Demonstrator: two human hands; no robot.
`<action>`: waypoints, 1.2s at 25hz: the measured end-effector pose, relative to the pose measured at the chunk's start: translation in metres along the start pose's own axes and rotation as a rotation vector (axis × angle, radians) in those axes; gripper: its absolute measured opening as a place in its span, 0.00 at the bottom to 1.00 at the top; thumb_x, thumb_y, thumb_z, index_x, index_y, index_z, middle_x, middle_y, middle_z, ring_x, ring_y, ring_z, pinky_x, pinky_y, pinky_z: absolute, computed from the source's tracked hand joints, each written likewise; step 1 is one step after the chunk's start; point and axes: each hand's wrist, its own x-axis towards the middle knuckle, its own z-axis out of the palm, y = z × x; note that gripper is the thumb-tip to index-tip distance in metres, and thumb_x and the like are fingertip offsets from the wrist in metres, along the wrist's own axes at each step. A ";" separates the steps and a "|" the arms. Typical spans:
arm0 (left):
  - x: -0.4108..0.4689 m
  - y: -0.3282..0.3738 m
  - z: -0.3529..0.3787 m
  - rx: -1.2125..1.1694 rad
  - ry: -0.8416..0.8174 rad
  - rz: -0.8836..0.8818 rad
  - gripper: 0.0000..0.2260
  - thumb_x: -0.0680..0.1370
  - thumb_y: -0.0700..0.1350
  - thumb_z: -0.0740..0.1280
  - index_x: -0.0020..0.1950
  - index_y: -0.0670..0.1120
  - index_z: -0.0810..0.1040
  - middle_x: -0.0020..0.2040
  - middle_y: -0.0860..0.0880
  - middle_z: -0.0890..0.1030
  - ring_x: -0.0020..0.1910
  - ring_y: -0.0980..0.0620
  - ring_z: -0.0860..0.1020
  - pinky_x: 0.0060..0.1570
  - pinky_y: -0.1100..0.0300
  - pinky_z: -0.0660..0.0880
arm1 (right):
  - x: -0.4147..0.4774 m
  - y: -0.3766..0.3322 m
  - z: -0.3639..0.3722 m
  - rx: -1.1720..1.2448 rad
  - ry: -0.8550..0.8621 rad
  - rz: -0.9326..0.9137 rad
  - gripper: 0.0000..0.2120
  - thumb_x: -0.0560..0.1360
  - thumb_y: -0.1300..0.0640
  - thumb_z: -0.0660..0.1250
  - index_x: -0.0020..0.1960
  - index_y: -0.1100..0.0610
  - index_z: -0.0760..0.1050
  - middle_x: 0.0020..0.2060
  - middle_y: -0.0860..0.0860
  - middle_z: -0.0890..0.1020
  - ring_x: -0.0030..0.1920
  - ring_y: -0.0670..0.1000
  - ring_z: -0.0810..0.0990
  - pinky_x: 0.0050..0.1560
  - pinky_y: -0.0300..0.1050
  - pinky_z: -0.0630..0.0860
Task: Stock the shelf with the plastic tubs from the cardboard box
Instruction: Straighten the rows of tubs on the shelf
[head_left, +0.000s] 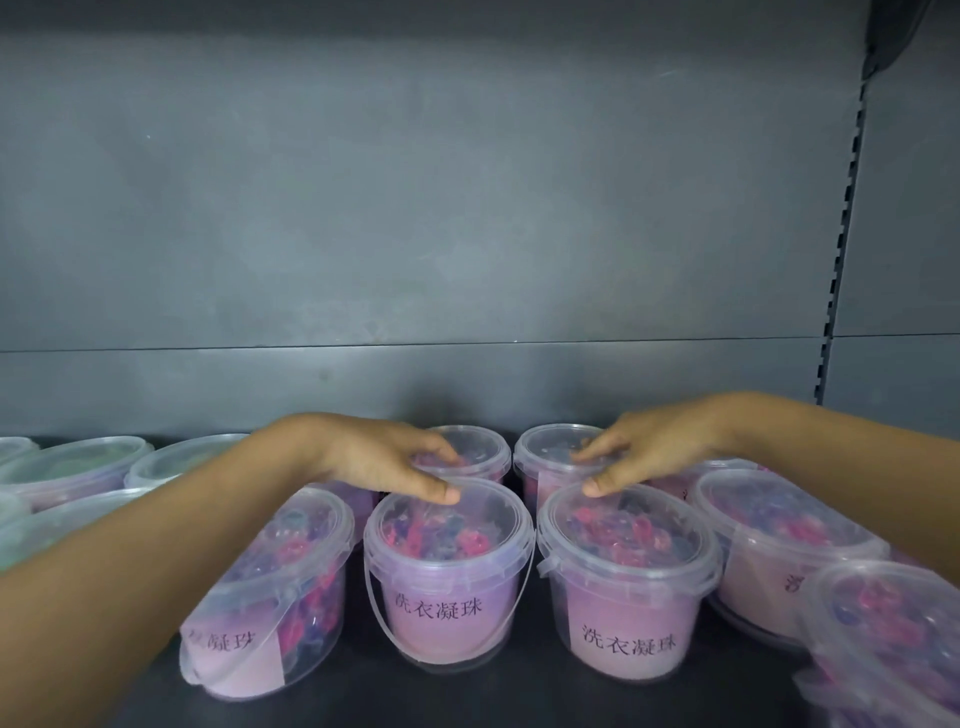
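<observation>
Several clear plastic tubs of pink and purple pods stand on the dark shelf (467, 696). My left hand (384, 457) reaches in from the left. Its fingers rest on the lid of the back left tub (483, 447) and its thumb touches the back rim of the front middle tub (447, 597). My right hand (649, 447) mirrors it, fingers on the lid of the back right tub (550, 447), thumb on the front right tub (623, 597). Neither hand lifts a tub. A further tub (275, 597) leans tilted under my left forearm. No cardboard box is in view.
Tubs with greenish contents (72, 467) fill the shelf's left end. More pink tubs (779, 540) crowd the right, one stacked near the front corner (893, 623). The grey back panel (415, 234) rises behind, with a slotted upright (844, 234) at right.
</observation>
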 end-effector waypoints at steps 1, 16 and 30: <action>0.000 -0.001 0.002 0.006 -0.006 0.010 0.27 0.75 0.60 0.64 0.72 0.57 0.64 0.70 0.60 0.65 0.71 0.58 0.63 0.69 0.64 0.58 | 0.000 -0.003 0.003 -0.040 0.004 0.000 0.31 0.75 0.38 0.60 0.75 0.48 0.60 0.75 0.44 0.59 0.75 0.47 0.58 0.76 0.49 0.54; -0.038 0.024 0.029 0.111 0.042 0.101 0.31 0.75 0.64 0.56 0.76 0.57 0.53 0.77 0.58 0.50 0.76 0.58 0.51 0.72 0.63 0.49 | -0.043 -0.030 0.034 -0.106 0.130 -0.039 0.34 0.76 0.36 0.55 0.76 0.50 0.55 0.76 0.47 0.56 0.76 0.47 0.54 0.75 0.44 0.52; -0.049 0.030 0.042 0.172 0.281 0.123 0.22 0.78 0.57 0.60 0.69 0.49 0.70 0.70 0.49 0.69 0.69 0.52 0.67 0.67 0.62 0.62 | -0.052 -0.054 0.041 -0.068 0.203 0.073 0.27 0.79 0.42 0.55 0.71 0.58 0.65 0.72 0.55 0.65 0.71 0.55 0.65 0.69 0.46 0.62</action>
